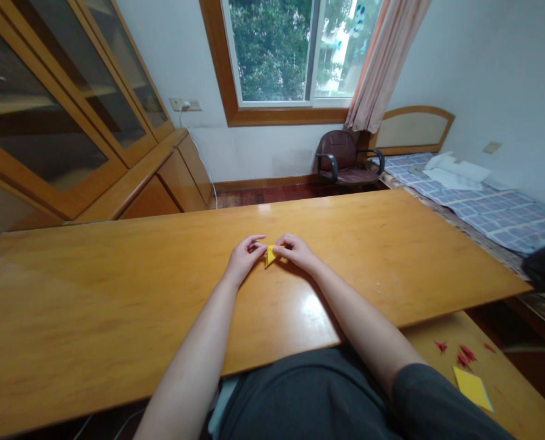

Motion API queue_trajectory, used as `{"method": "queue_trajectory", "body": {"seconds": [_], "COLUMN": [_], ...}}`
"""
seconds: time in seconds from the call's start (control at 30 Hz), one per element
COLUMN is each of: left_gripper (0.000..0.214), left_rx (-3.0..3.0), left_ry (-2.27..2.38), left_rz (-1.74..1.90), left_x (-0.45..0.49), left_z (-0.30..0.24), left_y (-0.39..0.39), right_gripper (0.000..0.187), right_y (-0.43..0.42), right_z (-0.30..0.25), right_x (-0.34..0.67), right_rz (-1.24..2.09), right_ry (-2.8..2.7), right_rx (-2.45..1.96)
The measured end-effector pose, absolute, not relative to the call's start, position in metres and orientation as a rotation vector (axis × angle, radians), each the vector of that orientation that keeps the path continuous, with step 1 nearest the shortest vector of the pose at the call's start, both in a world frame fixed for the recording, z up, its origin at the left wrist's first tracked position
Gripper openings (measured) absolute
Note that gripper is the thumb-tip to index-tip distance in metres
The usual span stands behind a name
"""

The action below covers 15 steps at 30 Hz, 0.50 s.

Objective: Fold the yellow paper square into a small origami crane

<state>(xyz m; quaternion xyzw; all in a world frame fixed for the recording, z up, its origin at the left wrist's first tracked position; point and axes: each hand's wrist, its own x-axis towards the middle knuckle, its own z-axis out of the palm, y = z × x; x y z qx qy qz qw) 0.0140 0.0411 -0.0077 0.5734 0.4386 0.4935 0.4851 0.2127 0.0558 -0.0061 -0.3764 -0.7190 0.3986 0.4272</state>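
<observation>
Folded yellow paper (pixel 270 255) is over the table (pixel 139 293), its left edge pinched by the left hand (pixel 245 259), its right side by the right hand (pixel 297 252). On a lower tabletop (pixel 520 391) lie red pieces (pixel 468 352) (beside flat yellow paper (pixel 473 388)).

A smooth, shiny wood table (pixel 139 293) and a little bit of crisp yellow paper (pixel 271 256)

The table top looks slick, with a bright white shine on it. The yellow paper looks thin and dull, with sharp folds. The cupboard (pixel 151 198) is shiny wood, with smooth glass in its doors (pixel 107 104). The window (pixel 272 55) has clear glass and a glossy wood frame (pixel 288 116). The curtain (pixel 382 73) is creased cloth. The chair (pixel 339 150) looks like smooth leather, a bit shiny, with black plastic arms (pixel 333 165). The bed cover (pixel 483 208) is cloth and a little wrinkly. The shirt (pixel 327 391) is dark, dull cloth. The wall (pixel 258 153) is smooth and not shiny.
</observation>
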Motion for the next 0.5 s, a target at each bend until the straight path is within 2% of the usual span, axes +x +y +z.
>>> {"method": "queue_trajectory", "body": {"seconds": [0.5], "left_gripper": [0.047], "left_rx": [1.364], "left_ry": [1.075], "left_rz": [1.192], "left_x": [0.0137], "left_z": [-0.0089], "left_y": [0.041], "right_gripper": [0.024], "right_y": [0.0566], "right_z": [-0.008], "right_x": [0.2127], "right_rz": [0.977], "right_ry": [-1.812], "right_rx": [-0.971]}}
